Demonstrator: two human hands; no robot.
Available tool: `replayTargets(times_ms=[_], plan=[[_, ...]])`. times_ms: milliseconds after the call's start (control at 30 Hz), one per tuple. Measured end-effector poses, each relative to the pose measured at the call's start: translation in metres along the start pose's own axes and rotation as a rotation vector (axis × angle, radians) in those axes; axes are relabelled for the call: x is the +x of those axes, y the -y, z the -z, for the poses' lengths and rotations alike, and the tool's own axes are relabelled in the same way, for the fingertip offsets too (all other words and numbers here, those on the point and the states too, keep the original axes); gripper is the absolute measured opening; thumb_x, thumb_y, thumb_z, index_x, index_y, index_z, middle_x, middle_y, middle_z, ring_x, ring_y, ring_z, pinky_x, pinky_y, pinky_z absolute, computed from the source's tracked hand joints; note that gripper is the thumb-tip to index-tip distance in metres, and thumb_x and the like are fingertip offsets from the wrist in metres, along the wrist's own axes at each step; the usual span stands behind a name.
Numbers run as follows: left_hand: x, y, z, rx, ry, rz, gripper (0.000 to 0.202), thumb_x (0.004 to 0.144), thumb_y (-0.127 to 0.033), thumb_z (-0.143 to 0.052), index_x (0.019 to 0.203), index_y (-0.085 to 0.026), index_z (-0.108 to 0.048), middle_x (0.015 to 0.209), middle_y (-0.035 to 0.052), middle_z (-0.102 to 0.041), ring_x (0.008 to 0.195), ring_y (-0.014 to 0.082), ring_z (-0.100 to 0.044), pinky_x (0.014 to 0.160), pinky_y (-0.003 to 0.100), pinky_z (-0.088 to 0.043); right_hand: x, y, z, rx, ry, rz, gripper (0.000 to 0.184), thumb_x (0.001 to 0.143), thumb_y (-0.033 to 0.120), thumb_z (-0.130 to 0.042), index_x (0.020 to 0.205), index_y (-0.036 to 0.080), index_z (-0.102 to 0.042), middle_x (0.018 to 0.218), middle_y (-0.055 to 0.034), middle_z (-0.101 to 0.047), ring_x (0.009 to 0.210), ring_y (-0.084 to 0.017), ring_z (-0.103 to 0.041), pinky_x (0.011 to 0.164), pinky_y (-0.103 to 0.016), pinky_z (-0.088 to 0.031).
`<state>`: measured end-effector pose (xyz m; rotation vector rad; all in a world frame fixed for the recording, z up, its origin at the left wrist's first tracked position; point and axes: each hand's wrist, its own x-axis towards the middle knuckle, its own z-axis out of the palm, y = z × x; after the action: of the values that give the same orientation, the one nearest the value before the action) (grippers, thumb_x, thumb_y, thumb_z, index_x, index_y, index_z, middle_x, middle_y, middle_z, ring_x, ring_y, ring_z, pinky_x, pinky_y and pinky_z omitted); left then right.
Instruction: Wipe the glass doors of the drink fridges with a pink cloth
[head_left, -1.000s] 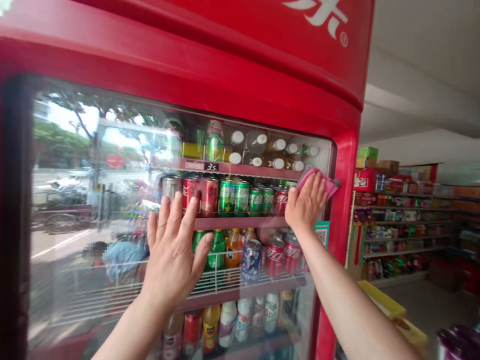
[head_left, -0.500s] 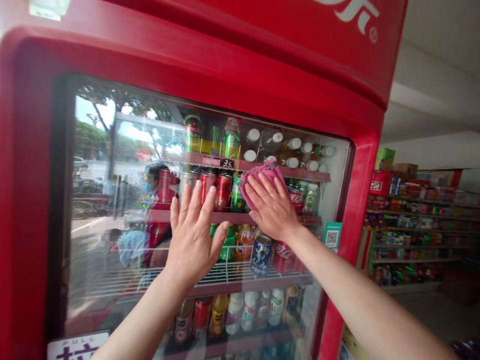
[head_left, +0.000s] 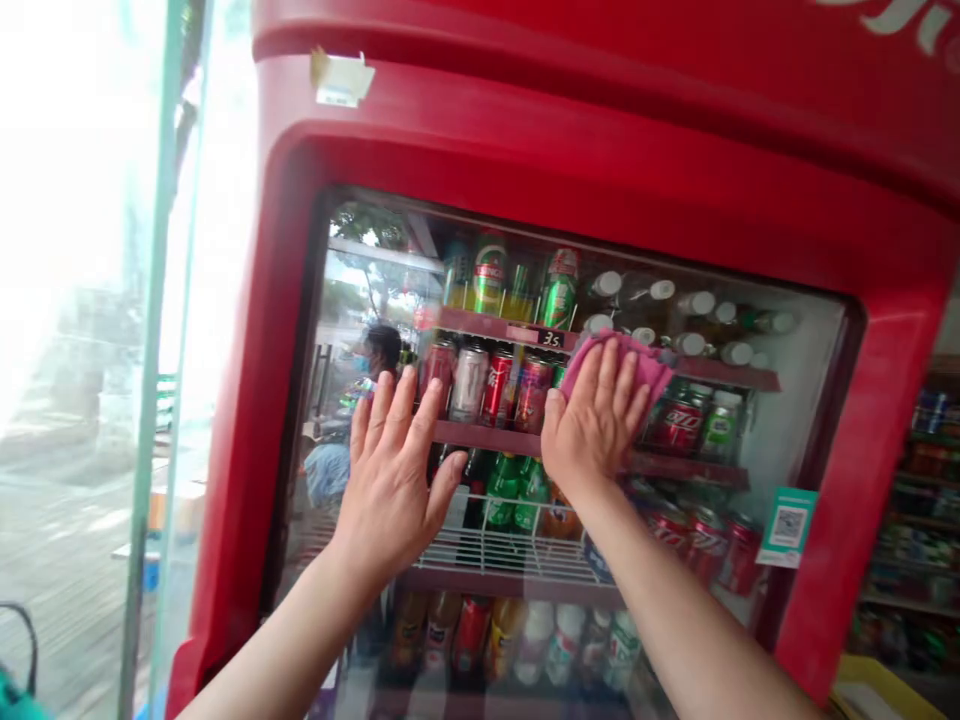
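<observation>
Under right hand (head_left: pixel 596 420), pink cloth (head_left: pixel 646 366) half-hidden

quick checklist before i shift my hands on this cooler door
pink cloth under right hand: ok, fingers pressing it on the glass
cloth under left hand: not ok, bare hand flat on the glass door
glass free of smears: cannot tell, reflections cover it
door latched: cannot tell
green QR sticker clear of both hands: ok
</observation>
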<state>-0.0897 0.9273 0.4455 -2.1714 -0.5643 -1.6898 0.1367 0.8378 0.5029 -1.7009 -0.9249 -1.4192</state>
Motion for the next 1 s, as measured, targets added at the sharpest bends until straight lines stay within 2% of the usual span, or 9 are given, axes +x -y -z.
replayTargets(times_ms=[233, 467, 567, 667, 733, 800, 900, 967, 1000], plan=[[-0.017, 0.034, 0.029, 0.04, 0.001, 0.001, 0.079, 0.111, -0.043, -0.054, 0.18, -0.023, -0.021, 0.189, 0.0143, -0.022, 0.178, 0.0334, -0.009, 0.144, 0.056, -0.012, 0.01, 0.092, -0.007, 0.06, 0.031, 0.135, 0.077, 0.11, 0.038, -0.045, 0.179, 0.009, -0.026, 0.189, -0.0161, -0.022, 0.175, -0.043, -0.016, 0.139, -0.075, -0.014], [-0.019, 0.062, 0.06, 0.047, -0.02, 0.029, 0.079, 0.111, -0.044, -0.055, 0.18, -0.022, -0.024, 0.189, 0.0141, -0.021, 0.178, 0.0341, -0.008, 0.144, 0.058, -0.01, 0.018, 0.175, -0.013, 0.203, 0.092, 0.297, 0.076, 0.11, 0.035, -0.052, 0.179, 0.013, -0.029, 0.19, -0.0109, -0.021, 0.176, -0.041, -0.014, 0.142, -0.073, -0.008], [-0.023, 0.072, 0.07, 0.043, -0.041, 0.016, 0.078, 0.111, -0.043, -0.055, 0.18, -0.021, -0.025, 0.189, 0.0154, -0.021, 0.178, 0.0331, -0.008, 0.144, 0.055, -0.009, 0.011, 0.207, -0.019, 0.274, 0.113, 0.396, 0.072, 0.113, 0.037, -0.05, 0.178, 0.012, -0.032, 0.189, -0.0101, -0.022, 0.176, -0.039, -0.017, 0.143, -0.071, -0.008], [-0.03, 0.079, 0.076, 0.022, -0.038, 0.022, 0.079, 0.111, -0.043, -0.054, 0.18, -0.021, -0.024, 0.189, 0.0166, -0.019, 0.178, 0.0334, -0.008, 0.144, 0.056, -0.009, -0.011, 0.229, -0.026, 0.331, 0.155, 0.532, 0.065, 0.116, 0.035, -0.042, 0.177, 0.016, -0.034, 0.189, -0.008, -0.025, 0.176, -0.034, -0.017, 0.144, -0.068, -0.008], [-0.035, 0.082, 0.077, 0.002, -0.022, 0.029, 0.08, 0.111, -0.043, -0.055, 0.181, -0.022, -0.022, 0.189, 0.0166, -0.018, 0.178, 0.0342, -0.007, 0.144, 0.058, -0.009, -0.029, 0.232, -0.029, 0.342, 0.195, 0.615, 0.063, 0.116, 0.032, -0.04, 0.178, 0.019, -0.033, 0.189, -0.0056, -0.025, 0.177, -0.031, -0.016, 0.145, -0.065, -0.009], [-0.039, 0.083, 0.076, -0.012, -0.005, 0.027, 0.082, 0.11, -0.044, -0.056, 0.181, -0.023, -0.021, 0.19, 0.0161, -0.017, 0.178, 0.0349, -0.007, 0.144, 0.059, -0.009, -0.046, 0.224, -0.028, 0.326, 0.231, 0.697, 0.064, 0.116, 0.033, -0.041, 0.178, 0.02, -0.033, 0.189, -0.0037, -0.025, 0.177, -0.029, -0.016, 0.146, -0.062, -0.011], [-0.048, 0.083, 0.074, -0.017, 0.027, 0.027, 0.083, 0.11, -0.044, -0.058, 0.181, -0.022, -0.022, 0.189, 0.0167, -0.018, 0.178, 0.0353, -0.007, 0.144, 0.059, -0.011, -0.062, 0.187, -0.019, 0.292, 0.279, 0.791, 0.066, 0.116, 0.039, -0.045, 0.178, 0.019, -0.033, 0.188, -0.0033, -0.027, 0.176, -0.028, -0.02, 0.146, -0.058, -0.014], [-0.054, 0.083, 0.074, -0.014, 0.035, 0.032, 0.083, 0.11, -0.044, -0.058, 0.181, -0.023, -0.022, 0.189, 0.017, -0.019, 0.178, 0.0352, -0.008, 0.143, 0.059, -0.012, -0.069, 0.154, -0.011, 0.27, 0.285, 0.746, 0.07, 0.113, 0.042, -0.053, 0.177, 0.019, -0.034, 0.187, -0.005, -0.031, 0.175, -0.028, -0.023, 0.146, -0.059, -0.013], [-0.057, 0.083, 0.075, -0.014, 0.033, 0.038, 0.082, 0.11, -0.044, -0.058, 0.181, -0.023, -0.022, 0.189, 0.0168, -0.02, 0.178, 0.035, -0.009, 0.143, 0.059, -0.012, -0.071, 0.138, -0.008, 0.254, 0.271, 0.678, 0.073, 0.111, 0.042, -0.057, 0.177, 0.02, -0.035, 0.186, -0.0061, -0.033, 0.175, -0.029, -0.023, 0.145, -0.06, -0.012]])
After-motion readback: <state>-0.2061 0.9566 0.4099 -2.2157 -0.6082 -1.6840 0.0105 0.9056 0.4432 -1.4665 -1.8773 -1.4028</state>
